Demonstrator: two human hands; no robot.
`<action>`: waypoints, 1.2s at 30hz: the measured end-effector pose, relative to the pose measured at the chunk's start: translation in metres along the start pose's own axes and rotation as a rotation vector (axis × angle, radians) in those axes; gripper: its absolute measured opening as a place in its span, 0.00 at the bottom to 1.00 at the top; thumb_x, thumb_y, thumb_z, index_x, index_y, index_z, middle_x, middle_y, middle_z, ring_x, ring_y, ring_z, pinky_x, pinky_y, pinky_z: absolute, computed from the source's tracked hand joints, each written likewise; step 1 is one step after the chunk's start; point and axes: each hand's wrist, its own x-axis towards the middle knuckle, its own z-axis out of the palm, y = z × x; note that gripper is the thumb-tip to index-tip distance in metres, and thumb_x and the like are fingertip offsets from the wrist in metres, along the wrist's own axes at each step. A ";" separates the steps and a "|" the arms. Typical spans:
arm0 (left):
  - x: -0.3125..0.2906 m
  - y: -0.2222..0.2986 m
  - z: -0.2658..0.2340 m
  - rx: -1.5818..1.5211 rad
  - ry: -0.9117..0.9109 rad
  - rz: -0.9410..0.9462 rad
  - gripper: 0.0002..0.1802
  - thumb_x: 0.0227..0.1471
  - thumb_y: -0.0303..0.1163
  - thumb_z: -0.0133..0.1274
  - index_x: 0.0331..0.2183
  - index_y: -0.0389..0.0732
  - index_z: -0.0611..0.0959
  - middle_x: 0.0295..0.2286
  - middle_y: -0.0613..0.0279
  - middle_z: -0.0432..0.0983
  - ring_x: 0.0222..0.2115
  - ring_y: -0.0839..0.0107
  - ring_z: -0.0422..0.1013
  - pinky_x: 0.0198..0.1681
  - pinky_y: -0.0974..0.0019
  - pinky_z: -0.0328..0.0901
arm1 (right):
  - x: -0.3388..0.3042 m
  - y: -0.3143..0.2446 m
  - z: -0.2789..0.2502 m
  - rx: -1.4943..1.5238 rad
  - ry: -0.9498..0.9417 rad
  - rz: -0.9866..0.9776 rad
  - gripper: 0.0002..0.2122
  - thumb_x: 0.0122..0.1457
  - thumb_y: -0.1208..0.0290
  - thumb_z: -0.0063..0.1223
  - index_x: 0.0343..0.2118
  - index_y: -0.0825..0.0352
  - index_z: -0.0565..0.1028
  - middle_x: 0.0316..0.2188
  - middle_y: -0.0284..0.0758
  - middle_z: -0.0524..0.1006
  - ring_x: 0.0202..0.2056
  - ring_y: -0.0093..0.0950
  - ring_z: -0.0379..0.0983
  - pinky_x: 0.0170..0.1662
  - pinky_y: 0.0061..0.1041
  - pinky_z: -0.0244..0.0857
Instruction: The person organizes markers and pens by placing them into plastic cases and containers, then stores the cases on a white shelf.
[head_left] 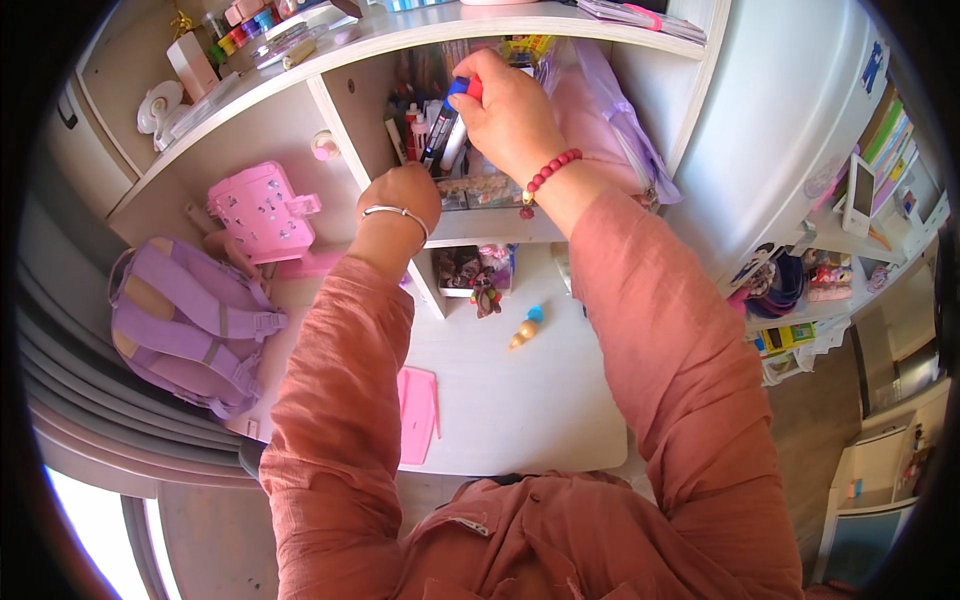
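My right hand (508,118), a dark red bead bracelet on its wrist, reaches into the middle shelf compartment. Its fingers close round a small blue and red thing (466,89) that may be pen or marker ends. Below them, several pens and markers (437,135) stand tilted in a clear box (485,192). My left hand (402,203), with a silver bangle, is curled at the left front corner of that box. Its fingertips are hidden, so what it grips does not show. Beside the box, on the right, lies a lilac and pink pouch (610,125).
A purple backpack (190,320) and a pink case (262,212) are at the left. On the white desk (520,410) lie a pink folder (417,415) and a small gold and blue item (525,329). A white cabinet (790,120) stands close on the right.
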 end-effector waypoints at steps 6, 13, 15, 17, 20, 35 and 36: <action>0.007 0.005 -0.002 -0.063 0.014 -0.079 0.16 0.48 0.30 0.39 0.39 0.33 0.73 0.37 0.46 0.73 0.40 0.56 0.70 0.41 0.61 0.66 | 0.002 0.005 0.000 0.045 0.030 -0.036 0.11 0.46 0.72 0.55 0.33 0.66 0.70 0.25 0.41 0.74 0.30 0.38 0.71 0.33 0.32 0.65; 0.009 0.014 -0.010 -0.119 0.011 -0.155 0.18 0.49 0.30 0.40 0.40 0.27 0.71 0.38 0.44 0.72 0.42 0.55 0.69 0.43 0.61 0.65 | 0.002 0.005 -0.004 0.056 0.022 -0.032 0.10 0.46 0.73 0.54 0.33 0.66 0.70 0.26 0.41 0.74 0.30 0.39 0.71 0.34 0.32 0.65; 0.034 -0.006 0.012 0.185 -0.003 0.006 0.16 0.48 0.31 0.41 0.37 0.30 0.75 0.36 0.46 0.73 0.40 0.56 0.70 0.42 0.62 0.65 | 0.004 0.000 -0.003 0.072 0.041 -0.046 0.10 0.46 0.73 0.54 0.32 0.66 0.70 0.26 0.41 0.74 0.31 0.39 0.71 0.34 0.32 0.65; 0.041 -0.004 0.013 0.356 -0.094 0.139 0.14 0.48 0.32 0.44 0.33 0.34 0.78 0.34 0.49 0.75 0.38 0.58 0.71 0.40 0.64 0.66 | 0.004 0.003 -0.007 0.066 0.044 -0.042 0.09 0.46 0.73 0.53 0.31 0.66 0.70 0.26 0.41 0.74 0.31 0.39 0.71 0.34 0.33 0.65; 0.043 0.008 -0.004 0.278 -0.225 0.202 0.11 0.46 0.33 0.47 0.24 0.39 0.82 0.29 0.52 0.76 0.33 0.63 0.73 0.34 0.67 0.67 | 0.003 0.008 -0.015 0.059 0.045 -0.039 0.06 0.48 0.73 0.52 0.30 0.66 0.70 0.26 0.40 0.74 0.30 0.39 0.71 0.34 0.35 0.65; 0.059 0.000 0.003 -0.946 -0.058 -0.270 0.11 0.44 0.34 0.52 0.21 0.35 0.78 0.15 0.60 0.73 0.12 0.72 0.68 0.13 0.69 0.60 | -0.010 0.001 -0.035 0.110 0.116 -0.083 0.10 0.45 0.73 0.56 0.32 0.65 0.70 0.20 0.38 0.73 0.24 0.33 0.71 0.29 0.27 0.65; 0.050 0.004 -0.003 -1.046 -0.080 -0.271 0.11 0.45 0.36 0.51 0.21 0.38 0.77 0.14 0.62 0.72 0.11 0.73 0.66 0.11 0.70 0.57 | -0.011 0.003 -0.031 0.107 0.107 -0.084 0.10 0.45 0.73 0.56 0.32 0.65 0.70 0.20 0.38 0.73 0.24 0.33 0.71 0.28 0.27 0.65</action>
